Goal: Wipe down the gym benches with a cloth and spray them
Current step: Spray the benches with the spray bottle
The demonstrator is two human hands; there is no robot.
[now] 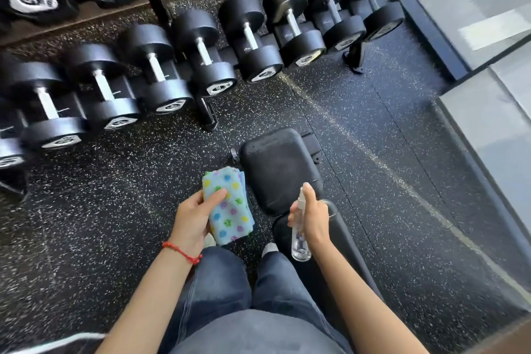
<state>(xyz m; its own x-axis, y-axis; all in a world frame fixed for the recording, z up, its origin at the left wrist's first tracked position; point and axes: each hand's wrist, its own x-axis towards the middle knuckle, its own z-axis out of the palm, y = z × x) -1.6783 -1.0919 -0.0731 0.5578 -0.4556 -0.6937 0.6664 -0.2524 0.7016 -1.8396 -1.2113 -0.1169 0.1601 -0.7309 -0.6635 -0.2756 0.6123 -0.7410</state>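
A black padded gym bench [275, 167] stands on the floor in front of me, its seat pad nearest the dumbbell rack and a second pad [342, 227] running back past my right leg. My left hand [192, 221] grips a folded light-blue cloth [230, 210] with coloured paw prints, held left of the bench. My right hand [313, 215] holds a clear spray bottle [300, 227] over the gap between the two pads, index finger on top of the nozzle, which points toward the seat pad.
A rack of black dumbbells [201, 54] runs across the upper left, its foot [208, 118] close to the bench's far end. Speckled rubber flooring [388, 129] lies all around. A raised grey platform with a dark edge [474, 95] borders the right side.
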